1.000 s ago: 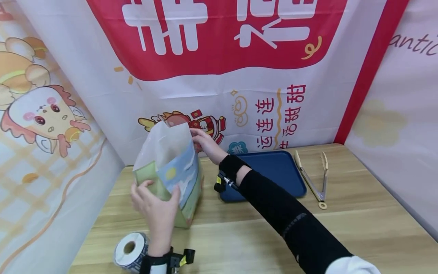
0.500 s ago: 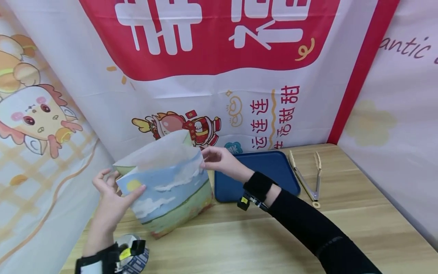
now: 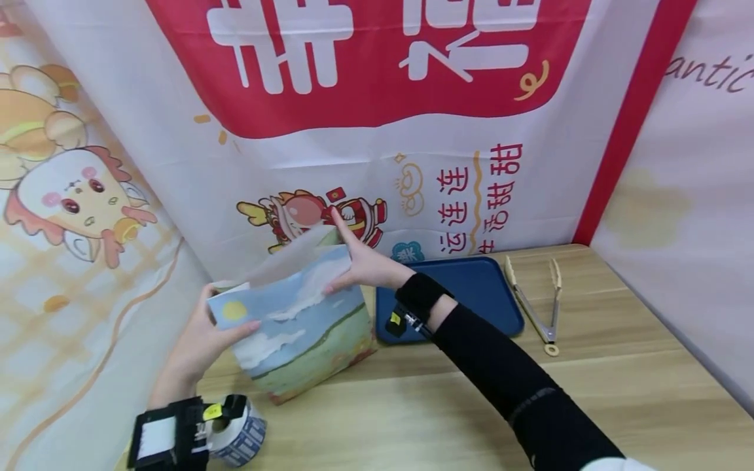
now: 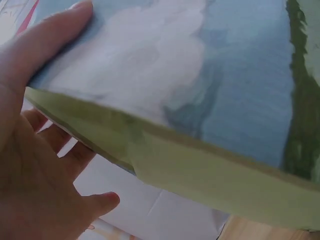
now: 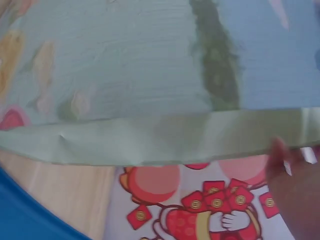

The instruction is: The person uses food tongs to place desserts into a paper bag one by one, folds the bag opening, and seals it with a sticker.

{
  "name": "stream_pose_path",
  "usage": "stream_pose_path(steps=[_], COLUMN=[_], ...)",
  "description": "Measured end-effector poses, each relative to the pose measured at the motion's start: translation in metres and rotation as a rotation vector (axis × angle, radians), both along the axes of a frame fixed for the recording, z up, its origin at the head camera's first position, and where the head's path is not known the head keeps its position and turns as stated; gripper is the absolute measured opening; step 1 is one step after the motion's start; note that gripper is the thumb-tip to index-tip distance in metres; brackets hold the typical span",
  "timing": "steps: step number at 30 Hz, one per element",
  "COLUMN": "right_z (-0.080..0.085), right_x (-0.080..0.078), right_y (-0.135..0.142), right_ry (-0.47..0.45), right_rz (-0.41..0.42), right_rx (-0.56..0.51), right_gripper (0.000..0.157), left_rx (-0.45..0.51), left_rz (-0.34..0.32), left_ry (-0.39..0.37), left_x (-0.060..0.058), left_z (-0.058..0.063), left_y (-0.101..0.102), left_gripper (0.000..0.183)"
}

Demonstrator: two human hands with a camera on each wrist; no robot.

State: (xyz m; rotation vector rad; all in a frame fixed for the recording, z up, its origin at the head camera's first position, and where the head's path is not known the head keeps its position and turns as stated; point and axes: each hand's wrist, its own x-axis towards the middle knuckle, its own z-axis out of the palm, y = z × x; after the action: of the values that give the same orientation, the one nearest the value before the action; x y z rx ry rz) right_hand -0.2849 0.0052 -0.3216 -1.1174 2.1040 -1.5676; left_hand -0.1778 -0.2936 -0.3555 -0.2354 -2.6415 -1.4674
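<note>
An open-topped paper bag (image 3: 306, 327), painted with blue sky, clouds, a sun and a green meadow, stands tilted on the table, its mouth toward the back. My left hand (image 3: 197, 340) grips its upper left corner; in the left wrist view the thumb (image 4: 60, 37) lies on the painted face and the other fingers are around the back. At the upper right side, my right hand (image 3: 368, 265) is spread against the bag, thumb on the front and index finger straight past the rim. In the right wrist view a fingertip touches the pale green side fold (image 5: 165, 140). The bag's inside is mostly hidden.
A blue tray (image 3: 465, 288) lies behind my right wrist. Metal tongs (image 3: 548, 327) with beige tips rest beside it. A roll of printed labels (image 3: 241, 438) stands near my left wrist. Printed cloth walls (image 3: 377, 170) border the wooden table (image 3: 448, 405).
The bag has turned so that its painted front faces me. My left hand has shifted left to its corner. My right hand, pinching the rim half a second ago, now has fingers spread.
</note>
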Motion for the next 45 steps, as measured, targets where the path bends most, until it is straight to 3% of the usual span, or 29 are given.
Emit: stream_pose_path(steps=[4, 9, 13, 17, 21, 28, 32, 36, 38, 41, 43, 45], right_z=[-0.016, -0.04, -0.041, -0.039, -0.042, -0.049, -0.049, -0.051, -0.053, -0.054, -0.055, -0.059], right_x=[-0.01, -0.02, -0.016, -0.018, -0.019, -0.017, -0.018, -0.016, -0.015, -0.013, -0.012, -0.01], right_y=[0.007, 0.004, -0.001, -0.01, -0.014, -0.013, -0.008, 0.0, 0.004, 0.01, 0.015, 0.022], right_ry=[-0.016, 0.08, 0.098, 0.034, 0.042, 0.181, 0.249, 0.345, 0.404, 0.464, 0.469, 0.447], right_rz=[-0.046, -0.099, -0.103, -0.051, -0.057, -0.048, 0.005, 0.014, 0.0, 0.02, 0.05, 0.082], right_rx=[-0.062, -0.092, -0.074, -0.113, -0.112, -0.174, -0.161, -0.09, -0.043, 0.008, 0.03, 0.035], right_gripper=[0.094, 0.046, 0.034, 0.038, 0.044, 0.017, 0.015, 0.022, 0.03, 0.028, 0.027, 0.036], left_rx=[-0.019, 0.051, 0.067, 0.052, 0.042, 0.03, 0.01, -0.02, -0.05, -0.114, -0.158, -0.213], left_rz=[0.054, 0.151, 0.168, 0.153, 0.168, 0.143, 0.035, -0.071, -0.071, -0.035, -0.019, -0.021], left_ry=[0.059, 0.137, 0.111, 0.045, 0.05, 0.187, 0.301, 0.425, 0.463, 0.493, 0.494, 0.487], left_x=[-0.006, -0.002, 0.001, -0.003, -0.007, -0.013, -0.013, -0.011, -0.009, -0.006, -0.003, 0.001], left_z=[-0.005, -0.006, -0.005, -0.003, -0.006, -0.017, -0.024, -0.032, -0.035, -0.035, -0.034, -0.034], left_y=[0.01, 0.011, 0.01, 0.011, 0.011, 0.012, 0.006, 0.0, 0.001, 0.006, 0.011, 0.016], left_gripper=[0.067, 0.062, 0.054, 0.052, 0.047, 0.033, 0.02, 0.025, 0.027, 0.03, 0.035, 0.042])
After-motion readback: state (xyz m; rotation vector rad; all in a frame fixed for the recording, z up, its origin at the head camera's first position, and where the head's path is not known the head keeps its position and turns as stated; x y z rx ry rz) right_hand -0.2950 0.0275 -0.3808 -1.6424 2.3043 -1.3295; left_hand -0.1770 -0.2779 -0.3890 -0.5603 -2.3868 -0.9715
